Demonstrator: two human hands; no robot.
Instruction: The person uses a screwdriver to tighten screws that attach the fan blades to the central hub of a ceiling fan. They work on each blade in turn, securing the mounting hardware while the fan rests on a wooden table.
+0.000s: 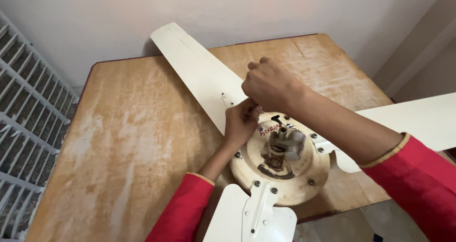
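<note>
Near the middle of the frame, both hands are meeting at the root of the upper-left blade (pixel 199 71) of a cream ceiling fan, where that blade joins the round motor housing (pixel 285 175). The left hand (pixel 241 123) is resting on the hub's rim with its fingers curled narrow, pinching at something small by the blade's bracket; what it is pinching is too small to tell. The right hand (pixel 270 83) is hovering just above it, closed into a loose fist with fingertips turned down toward the same spot, and whether it is gripping anything cannot be told.

Judging from how things are lying, the fan is lying flat on the wooden table (pixel 123 142) with its shaft end (pixel 284 140) facing up, and all three blades appear to be in place on the hub: the lower blade (pixel 247 218) is showing its bracket screws seated, and the right blade (pixel 413 118) is reaching off toward the right edge of the frame. The work at the upper-left blade's fastening looks unfinished, since both hands are busy there.

Along the left edge a white metal grille (pixel 28 128) is standing beside the table. The right forearm is crossing over part of the hub, hiding the joint of the right blade, and the hands themselves are covering the fastening being handled.
</note>
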